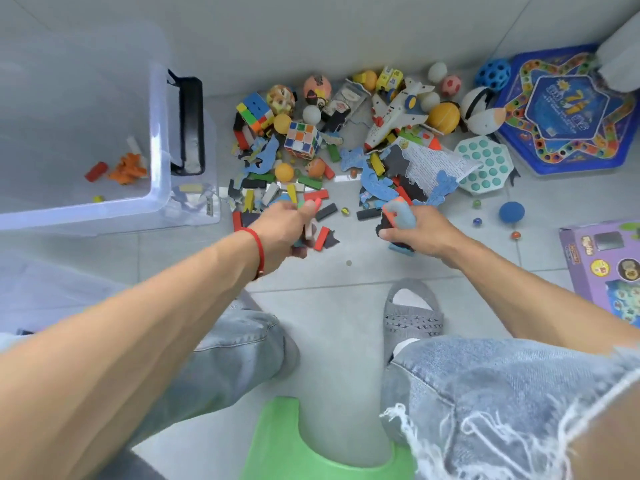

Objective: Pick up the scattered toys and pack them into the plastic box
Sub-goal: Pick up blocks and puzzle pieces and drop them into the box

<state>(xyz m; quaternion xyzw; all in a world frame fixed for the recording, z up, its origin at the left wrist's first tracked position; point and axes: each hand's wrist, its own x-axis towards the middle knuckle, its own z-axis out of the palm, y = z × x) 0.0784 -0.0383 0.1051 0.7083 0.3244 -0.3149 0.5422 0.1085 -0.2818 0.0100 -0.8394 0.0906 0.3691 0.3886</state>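
A heap of scattered toys covers the floor ahead: coloured blocks (316, 195), blue puzzle pieces (375, 183), two puzzle cubes (302, 139), balls and a toy shuttle (394, 114). At the heap's near edge my left hand (284, 230) grips a handful of blocks, red, white and green among them. To its right, my right hand (420, 232) holds a bunch of puzzle pieces and blocks, with red and pale blue on top. The clear plastic box (157, 140) stands at the left, with an orange toy (129, 169), a red block (96, 171) and a few small bits inside.
The box lid (199, 202) with a black handle (188, 126) lies beside the box. A blue game board (568, 109), a mint pop toy (485, 164), a purple carton (604, 261), a blue ball (511, 212) and marbles (477, 221) sit at right. My feet and a green stool (294, 452) are below.
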